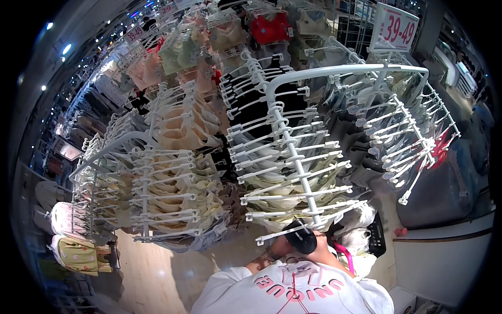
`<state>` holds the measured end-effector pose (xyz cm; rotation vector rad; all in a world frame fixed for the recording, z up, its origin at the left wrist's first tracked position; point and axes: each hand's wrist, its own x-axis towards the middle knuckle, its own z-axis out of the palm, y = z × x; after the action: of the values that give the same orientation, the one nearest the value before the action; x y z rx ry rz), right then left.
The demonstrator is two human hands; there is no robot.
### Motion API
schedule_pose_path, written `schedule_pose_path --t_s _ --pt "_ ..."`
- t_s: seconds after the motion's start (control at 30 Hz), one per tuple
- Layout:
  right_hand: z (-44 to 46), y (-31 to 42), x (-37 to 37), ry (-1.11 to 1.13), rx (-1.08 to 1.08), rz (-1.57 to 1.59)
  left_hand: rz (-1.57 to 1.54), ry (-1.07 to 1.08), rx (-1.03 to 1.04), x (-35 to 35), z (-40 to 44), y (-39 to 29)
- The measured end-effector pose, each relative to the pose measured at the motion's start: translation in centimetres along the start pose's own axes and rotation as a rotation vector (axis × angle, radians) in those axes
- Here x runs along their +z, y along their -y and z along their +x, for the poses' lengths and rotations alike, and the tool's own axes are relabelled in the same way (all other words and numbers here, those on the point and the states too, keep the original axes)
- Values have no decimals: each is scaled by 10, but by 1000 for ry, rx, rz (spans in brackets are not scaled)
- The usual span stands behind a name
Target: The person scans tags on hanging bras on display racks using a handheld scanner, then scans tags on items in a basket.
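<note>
My left hand (281,248) and my right hand (320,245) are close together in front of my chest, at the near end of a white display rail (295,157). A black rounded device (300,238) covers most of the fingers of both hands, so I cannot tell what they hold. The nearest white clip hanger (267,238) passes just above my left hand and runs behind the device. Pale bras (277,222) hang from several hangers along this rail, right beyond my hands.
Another rail (145,193) with cream bras stands to the left, and a rail (408,125) with mostly bare-ended hangers to the right. Plastic-wrapped goods (361,230) sit by a black crate (377,235). A price sign (395,29) stands at the back right, above a white counter (444,261).
</note>
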<state>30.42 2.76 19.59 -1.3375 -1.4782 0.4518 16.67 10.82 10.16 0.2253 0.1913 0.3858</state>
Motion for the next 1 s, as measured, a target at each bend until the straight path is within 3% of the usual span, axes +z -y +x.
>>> schedule_pose_path --t_s 0.2,0.4,0.6,1.0 --pt "0 0 0 1 46 20 151 -103 -20 4 -3 0" --pt "4 2 0 -20 7 8 -60 36 -7 -5 5 -3" --pt "0 1 1 -24 74 28 57 -275 -89 3 2 1" --pt "0 4 0 13 124 95 131 -177 -42 -15 5 4"
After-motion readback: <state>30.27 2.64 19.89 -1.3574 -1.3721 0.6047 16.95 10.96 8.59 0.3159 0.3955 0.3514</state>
